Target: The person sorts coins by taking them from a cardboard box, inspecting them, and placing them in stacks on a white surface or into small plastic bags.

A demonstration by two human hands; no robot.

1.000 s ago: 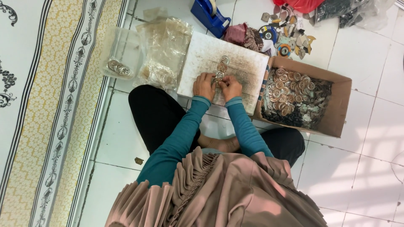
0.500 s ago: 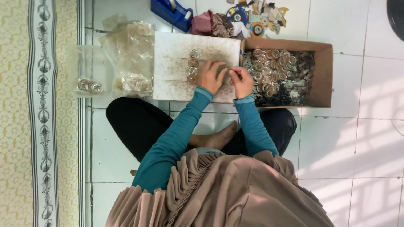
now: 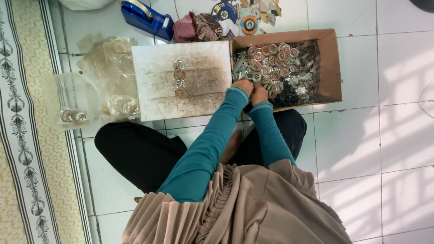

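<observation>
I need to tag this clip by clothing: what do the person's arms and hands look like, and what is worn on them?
Both arms wear long, close-fitting teal sleeves with ribbed cuffs at the wrists. The left hand and right hand are bare: no gloves, and no rings or watch can be made out.

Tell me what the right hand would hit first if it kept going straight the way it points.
The right hand points up the picture into the cardboard box. It would probably meet the heap of round metal discs first; they lie right at its fingertips, though depth is unclear.

hands: left (image 3: 243, 86) and right (image 3: 259, 93) off board (image 3: 158, 90) | now in box (image 3: 332, 63) of metal parts (image 3: 280, 68)
</observation>
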